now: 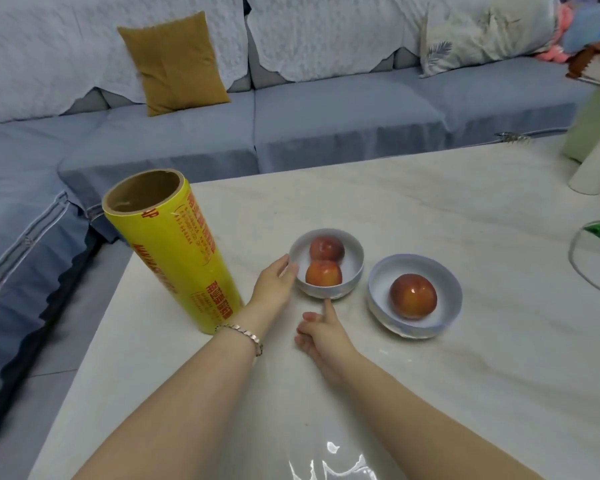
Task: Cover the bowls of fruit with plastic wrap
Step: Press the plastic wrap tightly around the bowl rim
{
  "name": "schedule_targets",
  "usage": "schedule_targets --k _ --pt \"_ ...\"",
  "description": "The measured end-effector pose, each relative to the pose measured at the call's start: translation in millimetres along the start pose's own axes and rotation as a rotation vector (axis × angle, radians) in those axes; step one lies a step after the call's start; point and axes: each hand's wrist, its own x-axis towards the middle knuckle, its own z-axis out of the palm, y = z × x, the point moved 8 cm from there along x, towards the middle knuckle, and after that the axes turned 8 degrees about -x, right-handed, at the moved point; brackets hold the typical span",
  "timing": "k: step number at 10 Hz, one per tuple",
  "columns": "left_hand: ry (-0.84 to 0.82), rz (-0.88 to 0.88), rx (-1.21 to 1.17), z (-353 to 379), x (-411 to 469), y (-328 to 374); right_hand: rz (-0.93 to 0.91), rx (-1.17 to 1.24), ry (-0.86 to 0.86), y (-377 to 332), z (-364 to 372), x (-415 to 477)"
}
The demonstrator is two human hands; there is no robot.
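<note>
Evidently smaller bowl (354,281) holds two fruits (326,249), larger bowl (381,283) one fruit (413,296).

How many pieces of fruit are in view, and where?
3. The far fruit and near fruit share the smaller bowl by the left hand; the single fruit sits in the larger bowl to its right. None seems hidden.
</note>
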Motion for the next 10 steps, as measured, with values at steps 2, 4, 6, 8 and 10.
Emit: schedule_targets --k 2,4,6,8,10 --pt "-0.007 0.044 0.011 -3 7 -11 0.03 0.296 -0.065 3 12 11" --pt "-0.009 0.079 0.049 -5 12 -12 -0.3 -0.702 0.148 -28 -25 -18" --pt "-0.012 0.091 0.028 -6 14 -15 -0.634 -1.424 0.617 -84 -56 -26" --pt "-0.029 0.148 0.08 -4 12 -9 -0.475 -1.553 0.474 -88 -44 -9" --pt "-0.066 0.098 0.545 -1 0 3 -0.429 -1.661 0.19 -104 -56 -31"
